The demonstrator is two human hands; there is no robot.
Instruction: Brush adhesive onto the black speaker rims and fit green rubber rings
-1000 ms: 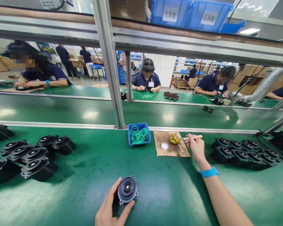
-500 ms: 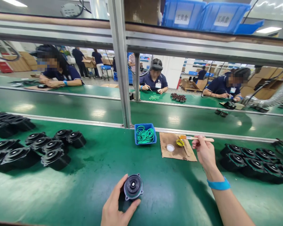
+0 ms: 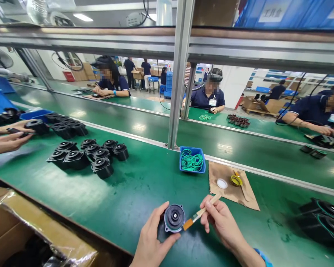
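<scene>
My left hand [image 3: 156, 235] grips a round black motor housing [image 3: 174, 218] between thumb and fingers, its top with the central shaft facing me. A green ring shows around its rim. In my right hand [image 3: 218, 218] is a flat paintbrush [image 3: 202, 212] with a wooden handle, pinched between thumb and fingers. The orange bristles are at the right edge of the housing; whether they touch it I cannot tell. Beyond my right hand, a small yellow pot [image 3: 236, 180] and a white lid [image 3: 222, 183] lie on a piece of cardboard [image 3: 215, 170].
A blue bin [image 3: 192, 170] of green rings stands by the rail. Several black housings [image 3: 101, 168] sit to the left, more [image 3: 327, 218] to the right. A co-worker's hands [image 3: 13, 137] hold parts at far left. An open carton [image 3: 5, 218] is at lower left.
My right hand has brought the brush from above the yellow pot down to the housing's right side. The view has turned left. My left hand still holds the housing.
</scene>
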